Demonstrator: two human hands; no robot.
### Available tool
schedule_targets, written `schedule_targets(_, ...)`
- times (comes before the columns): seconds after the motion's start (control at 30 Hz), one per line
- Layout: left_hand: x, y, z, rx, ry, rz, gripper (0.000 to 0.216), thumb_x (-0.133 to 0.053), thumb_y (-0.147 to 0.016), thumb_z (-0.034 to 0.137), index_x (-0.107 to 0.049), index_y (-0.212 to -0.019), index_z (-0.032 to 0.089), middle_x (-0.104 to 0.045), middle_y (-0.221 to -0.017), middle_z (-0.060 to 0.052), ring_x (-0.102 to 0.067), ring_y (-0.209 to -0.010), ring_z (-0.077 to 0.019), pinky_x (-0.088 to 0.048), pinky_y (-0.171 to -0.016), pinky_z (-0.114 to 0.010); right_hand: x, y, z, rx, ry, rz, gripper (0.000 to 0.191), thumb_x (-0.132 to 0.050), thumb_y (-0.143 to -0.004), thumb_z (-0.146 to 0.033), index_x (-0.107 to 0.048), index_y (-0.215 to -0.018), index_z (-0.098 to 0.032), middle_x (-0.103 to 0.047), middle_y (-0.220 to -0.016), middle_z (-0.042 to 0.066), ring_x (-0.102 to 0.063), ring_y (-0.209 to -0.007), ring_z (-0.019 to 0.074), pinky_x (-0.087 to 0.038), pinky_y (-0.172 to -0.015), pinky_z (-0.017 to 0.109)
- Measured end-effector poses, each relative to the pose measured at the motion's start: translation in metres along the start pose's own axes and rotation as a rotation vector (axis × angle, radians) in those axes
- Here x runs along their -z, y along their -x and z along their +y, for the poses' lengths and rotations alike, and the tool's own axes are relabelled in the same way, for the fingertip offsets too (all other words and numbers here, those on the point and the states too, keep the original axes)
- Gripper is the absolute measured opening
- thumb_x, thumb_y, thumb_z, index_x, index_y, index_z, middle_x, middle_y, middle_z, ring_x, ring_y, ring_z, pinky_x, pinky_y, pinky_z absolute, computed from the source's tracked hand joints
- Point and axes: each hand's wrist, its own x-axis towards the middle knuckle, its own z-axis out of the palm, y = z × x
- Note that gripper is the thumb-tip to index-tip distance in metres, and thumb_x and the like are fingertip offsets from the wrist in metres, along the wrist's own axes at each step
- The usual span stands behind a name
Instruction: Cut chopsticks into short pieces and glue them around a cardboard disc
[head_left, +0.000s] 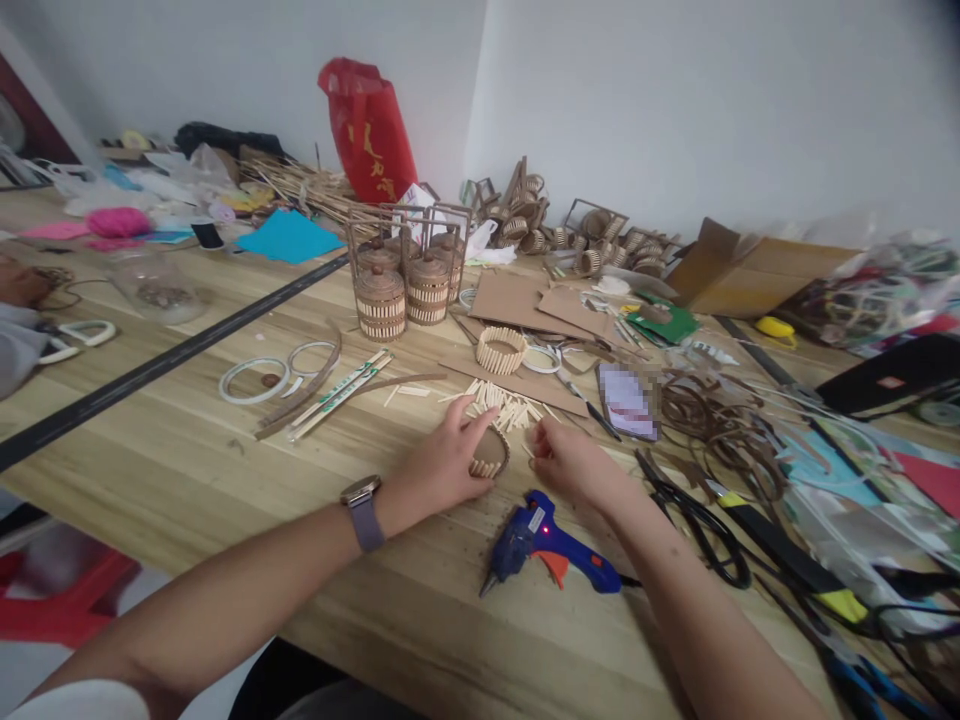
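My left hand [448, 460] rests on the wooden table [187, 470] and pinches a small brown ring [491, 452] edged with short sticks. My right hand [566, 462] sits just right of the ring, fingers curled toward it; what it pinches, if anything, is too small to name. A heap of short pale sticks [504, 403] lies right behind both hands. A blue glue gun [546, 545] with an orange trigger lies in front of them, nozzle pointing left. A finished stick ring [501, 350] stands farther back.
Woven stick baskets [405, 285] stand mid-table, with cardboard pieces [525, 300], white tape rings [255, 380] and chopsticks [341, 385] around them. Black scissors [697, 515], cables and brown strips crowd the right side. A red bag [369, 128] leans on the wall. A red stool [67, 600] is lower left.
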Motion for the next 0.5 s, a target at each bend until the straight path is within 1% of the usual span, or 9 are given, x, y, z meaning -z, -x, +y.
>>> schedule_targets(0.2,0.000,0.000,-0.001,0.001,-0.022,-0.008,0.081,-0.072,-0.071,0.021,-0.032,-0.142,0.025,-0.021,-0.149,-0.015,-0.044,-0.128,-0.0343,-0.046,-0.100,-0.048,0.001,0.002,0.004,0.047,-0.010,-0.050,0.021,-0.053,-0.071,-0.005,-0.051,-0.087,-0.018,-0.062,-0.073,0.002,-0.054,-0.064,0.0152,-0.035,-0.058,0.022)
schedule_targets(0.27,-0.001,0.000,-0.001,-0.004,-0.032,-0.013,0.082,-0.072,-0.071,0.021,-0.031,-0.142,0.025,-0.020,-0.149,-0.015,-0.044,-0.128,-0.0338,-0.046,-0.100,-0.047,0.005,0.005,0.003,0.058,-0.017,-0.046,0.017,-0.051,-0.074,-0.008,-0.053,-0.088,-0.017,-0.062,-0.074,0.003,-0.053,-0.065,0.0155,-0.035,-0.059,0.023)
schedule_targets(0.33,-0.001,0.000,-0.002,-0.013,-0.033,-0.009,0.082,-0.072,-0.071,0.021,-0.031,-0.142,0.025,-0.020,-0.149,-0.015,-0.045,-0.128,-0.0334,-0.046,-0.100,-0.047,0.010,0.008,0.000,0.081,-0.025,-0.037,0.011,-0.049,-0.078,-0.011,-0.055,-0.084,-0.017,-0.061,-0.073,0.003,-0.052,-0.064,0.0154,-0.035,-0.060,0.024)
schedule_targets(0.4,-0.001,0.000,-0.002,-0.016,-0.033,-0.009,0.082,-0.072,-0.072,0.021,-0.030,-0.142,0.025,-0.020,-0.149,-0.015,-0.045,-0.127,-0.0334,-0.046,-0.099,-0.047,0.016,0.011,-0.005,0.133,-0.080,-0.021,0.010,-0.047,-0.081,-0.014,-0.056,-0.080,-0.018,-0.061,-0.072,0.002,-0.051,-0.064,0.0147,-0.035,-0.060,0.024)
schedule_targets(0.5,0.001,0.000,0.000,-0.001,-0.042,-0.017,0.081,-0.071,-0.072,0.021,-0.031,-0.142,0.025,-0.020,-0.149,-0.016,-0.047,-0.125,-0.0336,-0.047,-0.098,-0.047,0.021,0.017,-0.015,0.220,-0.231,-0.035,0.011,-0.048,-0.081,-0.016,-0.059,-0.080,-0.019,-0.060,-0.070,-0.001,-0.050,-0.062,0.0133,-0.036,-0.058,0.022)
